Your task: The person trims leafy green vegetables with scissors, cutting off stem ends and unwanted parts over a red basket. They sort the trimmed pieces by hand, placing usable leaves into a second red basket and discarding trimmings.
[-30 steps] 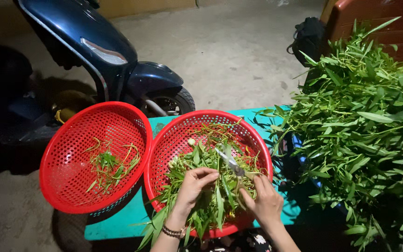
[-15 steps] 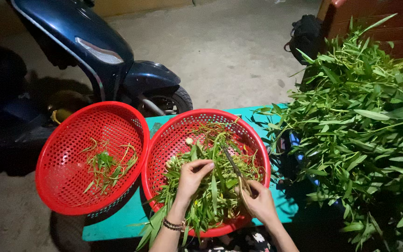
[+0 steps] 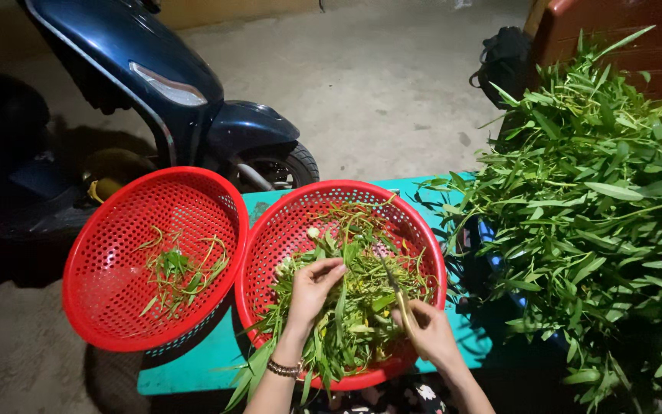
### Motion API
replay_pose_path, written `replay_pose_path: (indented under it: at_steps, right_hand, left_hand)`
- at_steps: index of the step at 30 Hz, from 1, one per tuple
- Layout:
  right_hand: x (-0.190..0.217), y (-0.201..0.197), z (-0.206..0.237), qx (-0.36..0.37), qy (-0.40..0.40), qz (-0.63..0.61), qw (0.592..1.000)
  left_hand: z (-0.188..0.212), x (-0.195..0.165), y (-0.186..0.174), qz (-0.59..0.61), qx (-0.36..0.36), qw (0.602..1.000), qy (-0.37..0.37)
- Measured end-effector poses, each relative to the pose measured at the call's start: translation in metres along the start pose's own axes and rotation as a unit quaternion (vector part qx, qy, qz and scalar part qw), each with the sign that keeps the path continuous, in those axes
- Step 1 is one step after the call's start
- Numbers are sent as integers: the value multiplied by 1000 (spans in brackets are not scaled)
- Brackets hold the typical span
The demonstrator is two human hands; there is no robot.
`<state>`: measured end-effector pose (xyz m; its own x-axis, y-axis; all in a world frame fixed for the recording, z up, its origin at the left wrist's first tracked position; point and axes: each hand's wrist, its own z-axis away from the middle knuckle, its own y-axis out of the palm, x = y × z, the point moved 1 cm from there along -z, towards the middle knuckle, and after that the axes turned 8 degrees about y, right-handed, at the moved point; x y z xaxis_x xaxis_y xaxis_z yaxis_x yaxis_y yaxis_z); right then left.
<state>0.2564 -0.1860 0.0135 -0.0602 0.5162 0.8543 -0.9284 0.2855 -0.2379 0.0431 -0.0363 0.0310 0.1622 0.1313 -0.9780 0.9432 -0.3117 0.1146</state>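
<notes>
Two red perforated baskets are sitting on a teal table [image 3: 193,368] beside a large heap of water spinach [image 3: 599,207]: the right basket [image 3: 285,230] is carrying cut greens [image 3: 350,307], the left basket [image 3: 109,230] only scraps. Trimming appears to be in hand. The left hand [image 3: 312,287] is pinching a stem; the right hand [image 3: 430,333] is gripping a slim blade [image 3: 392,284]. Next, the blade would need guiding clear of the fingers.

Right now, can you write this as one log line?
left hand: holding green stems | right hand: gripping knife | right red basket: greens | left red basket: few scraps
</notes>
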Motion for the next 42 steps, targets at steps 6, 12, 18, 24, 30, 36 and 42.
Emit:
replay_pose_path:
  at_steps: [6, 12, 18, 24, 30, 36, 42]
  right_hand:
    - [-26, 8, 3, 126, -66, -65, 988]
    - [-19, 3, 32, 254, 19, -264, 930]
    - [5, 16, 55, 312, 63, -364, 875]
    - [4, 22, 37, 298, 27, -365, 882]
    - [-3, 15, 32, 218, 44, -372, 901]
    - [-14, 17, 33, 230, 87, -340, 908]
    - [-25, 26, 33, 245, 114, -327, 905]
  left_hand:
    - [-2, -10, 6, -21, -33, 997, 59]
    - [-2, -25, 15, -26, -67, 993, 97]
    - [4, -27, 28, -13, -61, 991, 117]
    - [4, -21, 32, 16, -47, 995, 86]
    - [1, -19, 13, 106, -53, 992, -40]
    - [6, -15, -36, 92, -69, 993, -34]
    - [16, -19, -114, 77, -131, 987, -53]
